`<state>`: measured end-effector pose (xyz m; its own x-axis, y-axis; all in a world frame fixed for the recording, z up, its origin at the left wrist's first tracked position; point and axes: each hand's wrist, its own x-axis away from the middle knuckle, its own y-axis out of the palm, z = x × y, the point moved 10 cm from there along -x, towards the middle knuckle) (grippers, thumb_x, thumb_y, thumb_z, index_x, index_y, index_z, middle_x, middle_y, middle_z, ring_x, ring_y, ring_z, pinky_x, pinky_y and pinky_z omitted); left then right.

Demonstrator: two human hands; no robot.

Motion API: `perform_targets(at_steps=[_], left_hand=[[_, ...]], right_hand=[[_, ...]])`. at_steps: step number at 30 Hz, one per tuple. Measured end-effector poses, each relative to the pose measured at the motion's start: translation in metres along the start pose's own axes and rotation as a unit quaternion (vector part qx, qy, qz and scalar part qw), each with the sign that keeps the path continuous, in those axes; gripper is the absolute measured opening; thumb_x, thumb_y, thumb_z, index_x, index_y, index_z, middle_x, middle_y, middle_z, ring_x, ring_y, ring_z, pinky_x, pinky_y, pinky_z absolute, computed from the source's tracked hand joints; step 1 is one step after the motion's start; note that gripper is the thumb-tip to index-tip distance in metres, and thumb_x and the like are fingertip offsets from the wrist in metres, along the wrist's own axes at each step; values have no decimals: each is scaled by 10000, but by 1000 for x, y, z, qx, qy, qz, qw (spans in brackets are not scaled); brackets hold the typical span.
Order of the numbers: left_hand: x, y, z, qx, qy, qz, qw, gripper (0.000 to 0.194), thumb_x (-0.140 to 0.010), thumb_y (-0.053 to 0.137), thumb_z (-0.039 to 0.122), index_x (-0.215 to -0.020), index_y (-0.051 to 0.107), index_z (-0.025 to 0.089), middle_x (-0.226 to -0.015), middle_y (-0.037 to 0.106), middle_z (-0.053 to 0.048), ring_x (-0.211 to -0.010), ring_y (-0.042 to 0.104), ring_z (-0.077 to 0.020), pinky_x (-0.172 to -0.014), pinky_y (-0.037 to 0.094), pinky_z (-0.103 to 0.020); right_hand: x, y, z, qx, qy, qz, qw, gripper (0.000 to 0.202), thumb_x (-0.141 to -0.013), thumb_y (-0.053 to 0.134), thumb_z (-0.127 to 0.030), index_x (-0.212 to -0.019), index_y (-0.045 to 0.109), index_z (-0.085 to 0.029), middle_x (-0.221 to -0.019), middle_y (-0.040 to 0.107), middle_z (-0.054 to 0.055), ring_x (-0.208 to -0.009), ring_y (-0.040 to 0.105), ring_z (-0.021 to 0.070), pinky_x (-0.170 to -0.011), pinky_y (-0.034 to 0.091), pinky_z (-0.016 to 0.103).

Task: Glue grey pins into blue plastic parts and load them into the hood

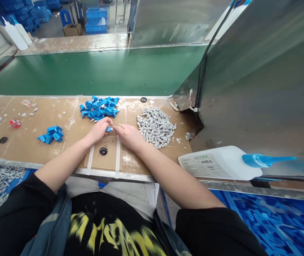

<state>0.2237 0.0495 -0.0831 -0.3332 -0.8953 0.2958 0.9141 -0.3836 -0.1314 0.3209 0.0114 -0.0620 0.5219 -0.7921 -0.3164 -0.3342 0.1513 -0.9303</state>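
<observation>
My left hand (pixel 100 130) is closed on a small blue plastic part (pixel 108 129) above the cardboard-covered bench. Close against it, my right hand (pixel 126 134) pinches a small grey-white piece (pixel 111 129) at the right end of the blue part. Whether the two pieces are joined cannot be made out. Just beyond my left hand lies a heap of blue plastic parts (pixel 98 107). To the right of my right hand spreads a pile of small grey pieces (pixel 156 127). A small round black dish (pixel 103 151) rests on the bench between my forearms.
A smaller blue pile (pixel 51 134) and a red part (pixel 14 123) lie on the left. A white glue bottle (pixel 221 163) with a blue nozzle lies at the right, beside a metal panel (pixel 261 89). Behind the bench runs a green belt (pixel 101 71).
</observation>
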Motion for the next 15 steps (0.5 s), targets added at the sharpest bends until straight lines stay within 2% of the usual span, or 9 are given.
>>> perform_targets(at_steps=[2,3,5,7,9,11,13,15], left_hand=[[2,-3,2,-11,-11,7,1000,164,-781,508,244,-941,547,243,-596,361,50,-478,289,-132,-492,223,-226],[3,-8,8,-35,7,21,999,145,-814,508,252,-952,551,243,-632,412,36,-517,358,-142,-520,276,-232],[9,-29,31,-129,72,71,986,124,-893,501,276,-992,569,244,-735,524,2,-642,490,-170,-622,387,-263],[16,-59,56,-261,126,142,947,158,-972,471,308,-1075,577,254,-822,599,-24,-750,567,-208,-729,435,-314],[20,-94,73,-381,126,210,891,213,-1026,417,340,-1165,561,265,-846,633,-47,-793,608,-254,-771,441,-359],[17,-125,81,-464,92,249,845,247,-1042,399,357,-1212,552,263,-895,666,-78,-843,639,-298,-790,447,-387],[7,-146,77,-511,43,248,822,262,-1033,433,359,-1242,552,254,-943,696,-101,-884,660,-325,-797,456,-397],[-4,-154,67,-527,8,217,821,282,-1014,499,365,-1264,558,247,-972,720,-102,-896,673,-319,-796,464,-385]], right_hand=[[0,-12,6,-13,-1,29,999,286,-1106,509,-334,-1184,734,-175,-951,741,97,-893,654,214,-728,390,313],[1,-20,11,-17,9,50,999,308,-1100,524,-382,-1217,733,-188,-972,750,96,-914,661,218,-734,400,313],[5,-40,32,-7,67,95,993,360,-1094,520,-431,-1284,720,-199,-1052,754,113,-953,659,234,-752,418,321],[11,-53,59,30,152,109,982,359,-1085,515,-395,-1288,723,-185,-1144,728,148,-1000,643,265,-791,431,346],[18,-54,82,76,226,73,968,340,-1061,524,-338,-1254,737,-158,-1203,690,184,-1062,623,308,-845,430,386],[22,-48,97,109,268,16,957,335,-1042,524,-317,-1214,746,-136,-1212,668,208,-1106,604,347,-888,415,426],[24,-42,102,126,286,-23,950,352,-1047,477,-304,-1186,746,-125,-1193,665,221,-1114,594,359,-902,398,446],[24,-39,102,130,288,-42,948,377,-1052,424,-280,-1160,743,-112,-1179,667,230,-1107,586,355,-908,385,454]])
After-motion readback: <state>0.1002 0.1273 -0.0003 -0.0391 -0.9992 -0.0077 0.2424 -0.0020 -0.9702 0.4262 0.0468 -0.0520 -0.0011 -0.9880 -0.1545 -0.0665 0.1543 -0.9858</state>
